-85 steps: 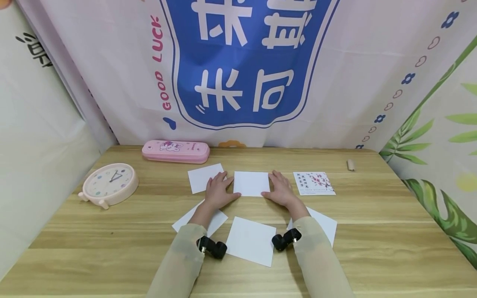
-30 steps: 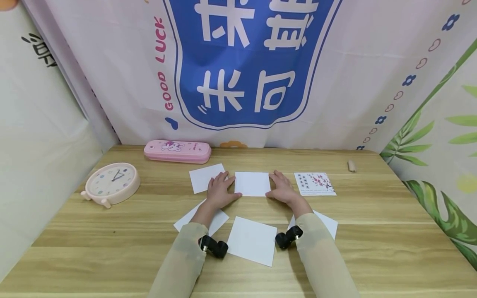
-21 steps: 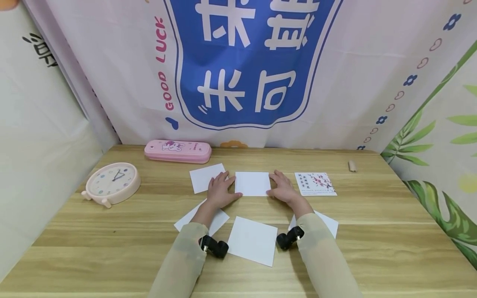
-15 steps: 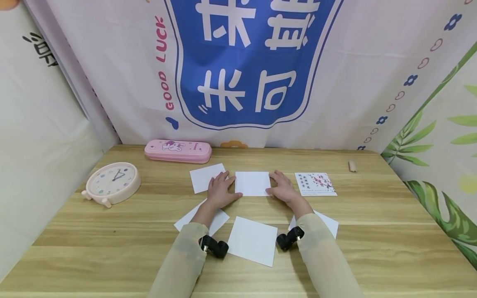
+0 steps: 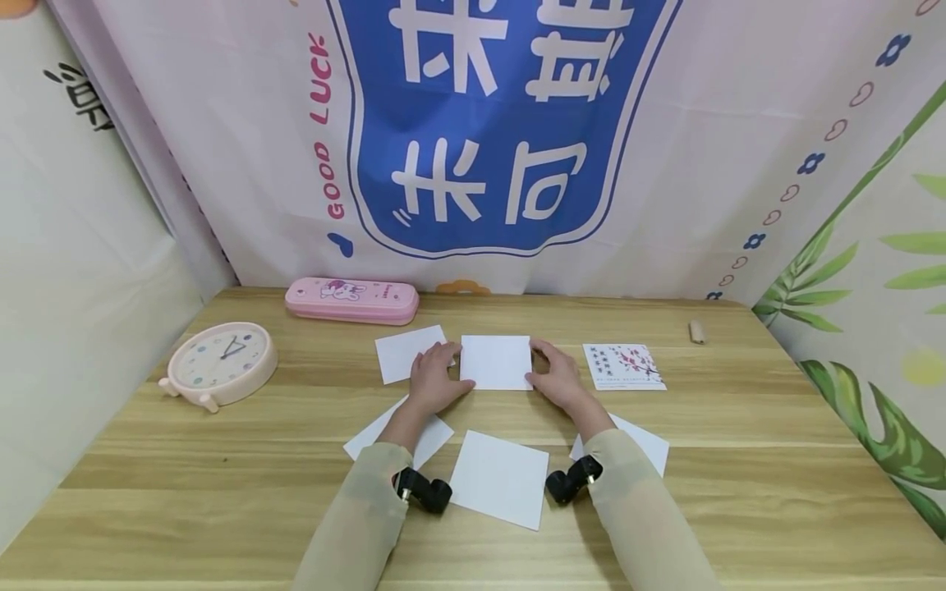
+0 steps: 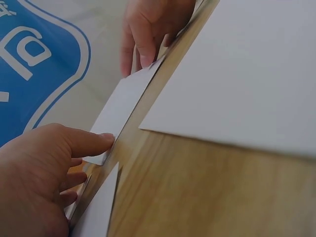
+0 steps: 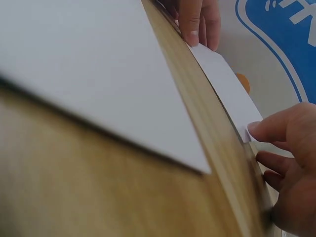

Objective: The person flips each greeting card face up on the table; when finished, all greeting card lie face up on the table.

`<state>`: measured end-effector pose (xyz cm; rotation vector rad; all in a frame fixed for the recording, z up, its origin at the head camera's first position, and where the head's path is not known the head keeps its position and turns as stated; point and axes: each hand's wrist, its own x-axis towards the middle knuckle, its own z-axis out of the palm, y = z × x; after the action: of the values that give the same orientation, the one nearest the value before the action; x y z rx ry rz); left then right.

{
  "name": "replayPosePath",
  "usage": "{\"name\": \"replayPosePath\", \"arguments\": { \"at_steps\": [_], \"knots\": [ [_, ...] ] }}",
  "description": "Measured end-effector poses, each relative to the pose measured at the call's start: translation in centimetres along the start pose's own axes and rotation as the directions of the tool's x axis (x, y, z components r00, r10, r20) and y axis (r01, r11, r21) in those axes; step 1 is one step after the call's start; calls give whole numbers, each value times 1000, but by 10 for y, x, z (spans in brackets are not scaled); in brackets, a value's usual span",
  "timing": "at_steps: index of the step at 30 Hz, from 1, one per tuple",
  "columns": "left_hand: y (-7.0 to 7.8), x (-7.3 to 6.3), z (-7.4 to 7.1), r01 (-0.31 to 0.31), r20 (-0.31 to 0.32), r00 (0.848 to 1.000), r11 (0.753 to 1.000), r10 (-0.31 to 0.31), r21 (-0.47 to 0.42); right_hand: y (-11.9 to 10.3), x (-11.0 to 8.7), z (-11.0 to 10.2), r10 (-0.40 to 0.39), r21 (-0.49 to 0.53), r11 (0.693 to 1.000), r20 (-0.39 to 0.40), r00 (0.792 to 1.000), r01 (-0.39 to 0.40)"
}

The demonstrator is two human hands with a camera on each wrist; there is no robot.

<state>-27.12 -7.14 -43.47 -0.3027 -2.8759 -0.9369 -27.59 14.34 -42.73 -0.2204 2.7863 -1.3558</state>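
Shifted slightly to the left since the preceding frame, the blank middle card [image 5: 496, 363] now shows its far edge higher in the head view, while its near edge has hardly changed level; both hands have moved leftward with it. The left hand [image 5: 434, 379] grasps the card at its left side, thumb at the near corner, and the right hand [image 5: 557, 379] grasps the opposite side in the same manner. Whether the card is wholly clear of the wooden table [image 5: 185, 509] cannot be told. Four further blank cards lie about it: an upper-left card [image 5: 402, 355], partly behind the left hand; a lower-left card [image 5: 367, 433], crossed by the left forearm; a lower-middle card [image 5: 498, 480], between the forearms; and a lower-right card [image 5: 645, 442], partly covered by the right sleeve [image 5: 643, 509]. Right of the right hand lies a printed card [image 5: 624, 367] with red blossoms. Well apart are a pink case [image 5: 351, 300] near the rear edge, a round clock [image 5: 223, 359] at left and a small tan object [image 5: 696, 332] at right.
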Motion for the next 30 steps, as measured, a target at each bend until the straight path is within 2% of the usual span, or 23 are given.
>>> {"name": "replayPosePath", "arguments": {
  "at_steps": [6,9,14,17,20,24,28,30],
  "knots": [
    [1,0,-1,-25,-56,998,998,22,-52,-4,-1,1,-60,101,993,-11,998,61],
    [2,0,-1,-37,-104,994,989,23,-140,-6,-1,2,-74,105,992,-26,997,76],
    [3,-1,-1,-23,-155,987,939,-33,-343,-6,-1,3,-109,131,984,-65,992,117],
    [3,-1,-1,-26,-189,980,915,-56,-402,-6,0,3,-107,159,980,-104,989,123],
    [3,0,-1,-24,-220,973,908,-75,-418,-8,0,3,-70,199,975,-166,984,102],
    [2,1,0,-25,-241,967,912,-81,-408,-8,0,2,-10,243,968,-226,974,66],
    [0,1,1,-56,-269,961,918,-56,-392,-10,-1,0,59,266,964,-233,971,5],
    [0,0,1,-59,-273,960,916,-56,-398,-11,-2,-1,113,317,948,-212,971,-41]
  ]
}}
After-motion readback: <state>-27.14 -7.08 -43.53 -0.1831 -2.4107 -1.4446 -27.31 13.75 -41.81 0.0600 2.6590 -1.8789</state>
